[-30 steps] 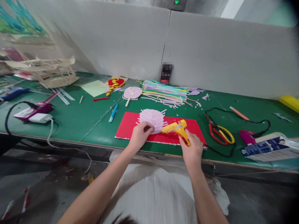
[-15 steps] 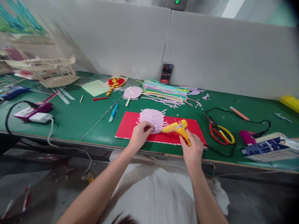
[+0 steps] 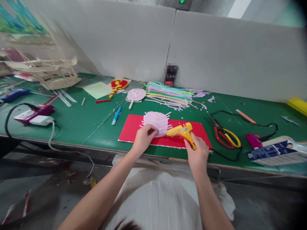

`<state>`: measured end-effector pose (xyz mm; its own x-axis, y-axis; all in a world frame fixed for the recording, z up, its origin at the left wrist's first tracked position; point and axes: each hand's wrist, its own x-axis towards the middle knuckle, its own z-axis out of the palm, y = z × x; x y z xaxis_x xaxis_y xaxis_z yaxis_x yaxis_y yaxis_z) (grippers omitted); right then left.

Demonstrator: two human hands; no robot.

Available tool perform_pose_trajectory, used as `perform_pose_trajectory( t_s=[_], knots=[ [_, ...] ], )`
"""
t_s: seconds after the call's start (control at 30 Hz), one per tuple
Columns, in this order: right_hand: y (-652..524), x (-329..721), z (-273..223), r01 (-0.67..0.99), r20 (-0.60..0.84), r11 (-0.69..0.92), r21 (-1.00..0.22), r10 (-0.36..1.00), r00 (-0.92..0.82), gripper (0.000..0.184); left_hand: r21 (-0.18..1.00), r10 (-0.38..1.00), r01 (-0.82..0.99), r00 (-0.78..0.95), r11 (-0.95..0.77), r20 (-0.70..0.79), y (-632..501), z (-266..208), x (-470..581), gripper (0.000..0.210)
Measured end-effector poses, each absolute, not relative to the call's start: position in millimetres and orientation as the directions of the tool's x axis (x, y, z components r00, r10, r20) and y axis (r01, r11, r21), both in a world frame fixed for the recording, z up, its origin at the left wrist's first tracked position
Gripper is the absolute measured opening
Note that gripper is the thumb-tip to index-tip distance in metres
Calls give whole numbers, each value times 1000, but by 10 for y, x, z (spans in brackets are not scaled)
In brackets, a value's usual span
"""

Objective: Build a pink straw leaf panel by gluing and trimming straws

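Straws (image 3: 169, 93) sat above centre, scissors (image 3: 219, 128) right of centre. Lilac disc (image 3: 155, 120) lay mid-frame, just above your left hand (image 3: 143, 138), fingertips at its lower edge, grip unclear; your right hand (image 3: 198, 150) gripped the glue gun (image 3: 182, 130).

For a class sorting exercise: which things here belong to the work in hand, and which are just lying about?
Belong, it seems:
glue gun, in the right hand
lilac piece, at the left hand
red board, underneath
probably the coloured strips

Apparently lying about:
scissors
blue pen
pale stick model
yellow block
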<state>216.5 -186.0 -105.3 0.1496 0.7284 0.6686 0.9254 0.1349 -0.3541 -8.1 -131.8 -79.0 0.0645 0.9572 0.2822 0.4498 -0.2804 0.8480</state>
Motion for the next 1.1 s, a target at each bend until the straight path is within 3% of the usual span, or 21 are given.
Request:
perform_pose_trajectory(
  t_s=[1.1],
  knots=[
    [-1873, 2217, -1037, 935, 710, 154, -318, 693, 128, 34, 846, 954, 446, 68, -292, 293, -1306, -814, -96, 8]
  ],
)
